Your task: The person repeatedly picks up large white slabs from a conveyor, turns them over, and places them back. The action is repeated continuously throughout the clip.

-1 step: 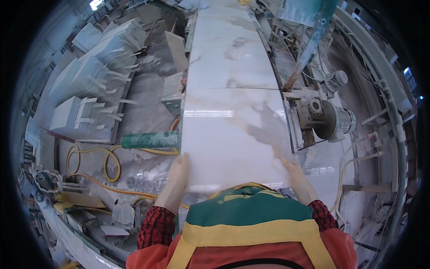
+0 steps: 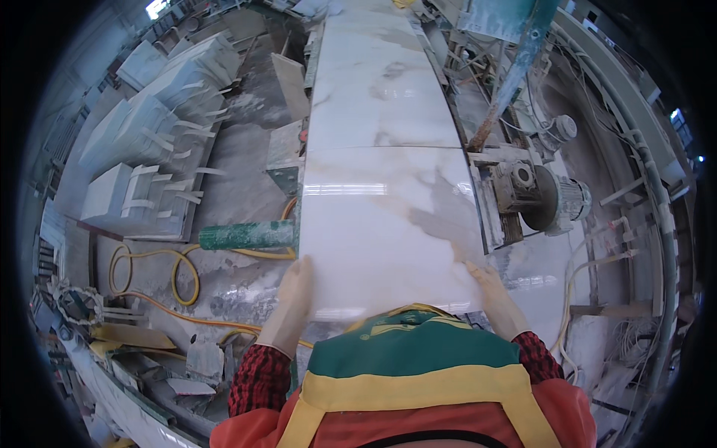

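A glossy white stone slab (image 2: 373, 254) with grey and tan veins lies flat in front of me, its near end close to my apron (image 2: 414, 343). My left hand (image 2: 296, 287) grips its left edge near the front; most of those fingers are hidden against the side. On the opposite edge, my right hand (image 2: 489, 290) holds the slab, with fingertips showing at its rim. Beyond a thin seam, a second veined slab (image 2: 373, 89) continues the line away from me.
Motors with a round housing (image 2: 544, 196) stand close along the right edge. A green roller (image 2: 248, 235) juts out on the left, above a coiled yellow hose (image 2: 187, 276). Stacked white slabs (image 2: 142, 198) stand far left; broken pieces (image 2: 203, 357) lie lower left.
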Demonstrator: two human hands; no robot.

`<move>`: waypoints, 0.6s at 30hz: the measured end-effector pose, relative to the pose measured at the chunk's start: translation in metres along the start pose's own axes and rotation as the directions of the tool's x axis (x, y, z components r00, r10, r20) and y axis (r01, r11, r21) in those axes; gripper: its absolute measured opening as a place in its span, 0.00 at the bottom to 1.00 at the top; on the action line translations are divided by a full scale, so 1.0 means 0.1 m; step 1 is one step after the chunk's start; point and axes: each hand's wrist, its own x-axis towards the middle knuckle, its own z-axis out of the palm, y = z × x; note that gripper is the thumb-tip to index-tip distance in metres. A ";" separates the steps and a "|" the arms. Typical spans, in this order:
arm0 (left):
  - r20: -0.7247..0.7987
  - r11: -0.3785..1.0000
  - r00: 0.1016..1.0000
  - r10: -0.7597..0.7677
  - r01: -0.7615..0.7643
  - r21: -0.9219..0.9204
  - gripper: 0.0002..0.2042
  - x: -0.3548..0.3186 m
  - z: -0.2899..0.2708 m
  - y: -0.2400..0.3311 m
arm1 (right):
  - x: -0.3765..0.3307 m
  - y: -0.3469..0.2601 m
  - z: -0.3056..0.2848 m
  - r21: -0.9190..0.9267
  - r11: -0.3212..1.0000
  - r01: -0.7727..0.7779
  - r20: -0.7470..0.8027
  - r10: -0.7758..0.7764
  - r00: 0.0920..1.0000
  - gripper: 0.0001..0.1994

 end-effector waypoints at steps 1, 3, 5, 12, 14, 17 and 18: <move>-0.021 1.000 1.000 -0.006 0.006 0.001 0.36 0.06 0.04 -0.08 | 0.03 -0.03 -0.02 0.107 0.992 -0.073 0.011 0.072 0.997 0.32; 0.007 1.000 1.000 0.008 -0.008 0.016 0.36 0.05 0.04 0.04 | 0.19 0.38 0.16 0.274 0.934 -0.229 0.040 0.226 0.973 0.28; 0.014 1.000 1.000 0.006 -0.006 0.017 0.36 0.08 0.05 0.03 | 0.33 0.76 0.30 0.341 0.908 -0.244 0.082 0.229 0.970 0.26; -0.023 0.998 0.998 -0.066 0.066 -0.014 0.38 0.18 0.15 -0.06 | 0.61 0.31 0.22 0.753 0.378 -0.538 0.138 0.709 0.691 0.34; -0.031 0.995 0.995 -0.096 0.096 0.012 0.39 0.12 0.14 0.04 | 0.60 0.67 0.25 0.738 0.406 -0.539 0.186 0.646 0.741 0.50; -0.004 0.987 0.987 -0.160 0.160 0.024 0.41 0.11 0.12 0.10 | 0.62 0.76 0.29 0.726 0.413 -0.550 0.209 0.629 0.749 0.58; -0.008 0.983 0.983 -0.183 0.184 0.019 0.42 0.12 0.13 0.08 | 0.64 0.74 0.29 0.723 0.411 -0.554 0.207 0.637 0.742 0.58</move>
